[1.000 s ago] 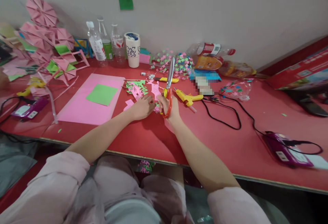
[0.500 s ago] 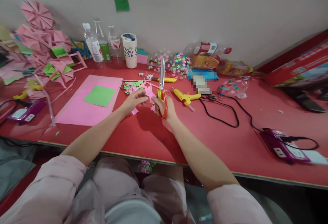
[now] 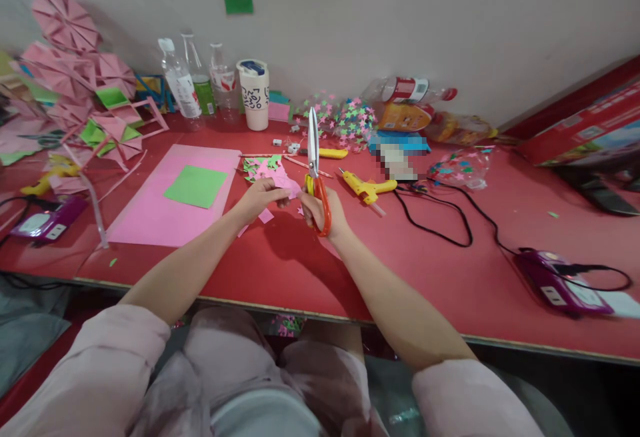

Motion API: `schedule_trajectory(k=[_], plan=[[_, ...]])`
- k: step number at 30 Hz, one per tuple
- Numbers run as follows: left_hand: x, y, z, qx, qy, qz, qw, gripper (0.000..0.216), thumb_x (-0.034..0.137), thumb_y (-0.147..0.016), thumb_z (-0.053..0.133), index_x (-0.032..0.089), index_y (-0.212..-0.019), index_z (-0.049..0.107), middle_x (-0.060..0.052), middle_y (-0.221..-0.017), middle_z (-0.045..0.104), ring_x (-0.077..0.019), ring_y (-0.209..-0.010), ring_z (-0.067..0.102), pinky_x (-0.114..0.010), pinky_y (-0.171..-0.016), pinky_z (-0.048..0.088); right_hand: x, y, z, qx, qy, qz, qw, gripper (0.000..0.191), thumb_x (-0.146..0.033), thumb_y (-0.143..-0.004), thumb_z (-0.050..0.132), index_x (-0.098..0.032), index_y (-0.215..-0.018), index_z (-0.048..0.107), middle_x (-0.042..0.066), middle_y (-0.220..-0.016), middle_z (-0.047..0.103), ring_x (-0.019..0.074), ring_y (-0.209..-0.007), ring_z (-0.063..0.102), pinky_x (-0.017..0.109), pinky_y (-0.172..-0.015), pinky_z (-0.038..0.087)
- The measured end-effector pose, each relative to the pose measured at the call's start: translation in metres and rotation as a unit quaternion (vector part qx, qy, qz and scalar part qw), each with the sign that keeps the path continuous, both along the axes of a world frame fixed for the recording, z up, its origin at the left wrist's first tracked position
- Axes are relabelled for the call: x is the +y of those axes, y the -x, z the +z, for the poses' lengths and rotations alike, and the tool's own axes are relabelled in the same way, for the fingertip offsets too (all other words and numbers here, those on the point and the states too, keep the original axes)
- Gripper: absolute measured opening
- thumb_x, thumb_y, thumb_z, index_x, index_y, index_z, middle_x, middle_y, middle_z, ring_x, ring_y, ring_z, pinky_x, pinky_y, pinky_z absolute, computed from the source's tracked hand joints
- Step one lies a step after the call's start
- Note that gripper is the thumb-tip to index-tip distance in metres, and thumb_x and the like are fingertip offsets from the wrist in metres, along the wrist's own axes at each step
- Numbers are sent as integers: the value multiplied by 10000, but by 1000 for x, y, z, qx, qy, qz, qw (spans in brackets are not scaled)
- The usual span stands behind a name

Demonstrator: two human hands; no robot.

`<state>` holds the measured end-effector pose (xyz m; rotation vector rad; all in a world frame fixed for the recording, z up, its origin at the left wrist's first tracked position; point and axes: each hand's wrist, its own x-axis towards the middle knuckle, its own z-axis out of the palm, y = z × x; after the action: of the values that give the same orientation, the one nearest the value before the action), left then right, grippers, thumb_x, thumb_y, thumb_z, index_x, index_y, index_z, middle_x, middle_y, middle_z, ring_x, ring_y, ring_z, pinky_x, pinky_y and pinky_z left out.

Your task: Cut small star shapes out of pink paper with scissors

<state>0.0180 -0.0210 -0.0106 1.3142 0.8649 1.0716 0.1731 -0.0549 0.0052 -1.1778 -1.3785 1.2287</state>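
My right hand (image 3: pixel 323 212) grips the orange handles of a pair of scissors (image 3: pixel 315 169), whose closed blades point up and away from me. My left hand (image 3: pixel 260 196) pinches a small pink paper piece (image 3: pixel 283 180) just left of the scissors, lifted a little above the red table (image 3: pixel 280 257). Beyond both hands lies a heap of pink and green paper scraps (image 3: pixel 265 166). A small pink offcut (image 3: pixel 265 216) rests on the table below my left hand.
A pink sheet (image 3: pixel 150 210) with a green square (image 3: pixel 195 186) lies to the left. A yellow glue gun (image 3: pixel 367 188) with black cord (image 3: pixel 450 224), a yellow utility knife (image 3: pixel 327 153), bottles (image 3: pixel 180 84), a cup (image 3: pixel 255 96), star cutouts (image 3: pixel 345 120) and purple devices (image 3: pixel 560 284) surround the hands.
My left hand rose from the table with the pink piece pinched in it and moved toward the scissors. The scissors swung from a rightward tilt to nearly upright.
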Motion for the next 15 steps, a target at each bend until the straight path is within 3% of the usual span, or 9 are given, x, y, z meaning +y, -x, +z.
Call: schedule_trajectory(k=[3,10,15], plan=[[3,1,-1,-25,-14,30,999,143,267,-648,703,143,-597,652,16,-515,611,-62,-482,526,-214,-527,424,-1,-1,1,-17,-11,-2,1000,370,-498,-759,618,-209,-635,423,-90,-386,379,66,-308,351,210,-348,283],[14,13,10,-178,-30,227,957,114,184,-734,634,159,-627,603,28,-537,599,-44,-483,523,-190,-504,406,-3,-2,1,-159,9,67,985,449,-620,-757,533,-203,-627,431,-72,-433,357,83,-367,380,228,-411,297],[15,16,19,-225,-35,279,933,169,157,-749,619,162,-593,554,36,-522,586,-42,-472,523,-185,-482,391,-7,0,1,-268,-2,101,958,515,-672,-717,544,-206,-580,371,-56,-460,356,90,-439,379,236,-449,281]])
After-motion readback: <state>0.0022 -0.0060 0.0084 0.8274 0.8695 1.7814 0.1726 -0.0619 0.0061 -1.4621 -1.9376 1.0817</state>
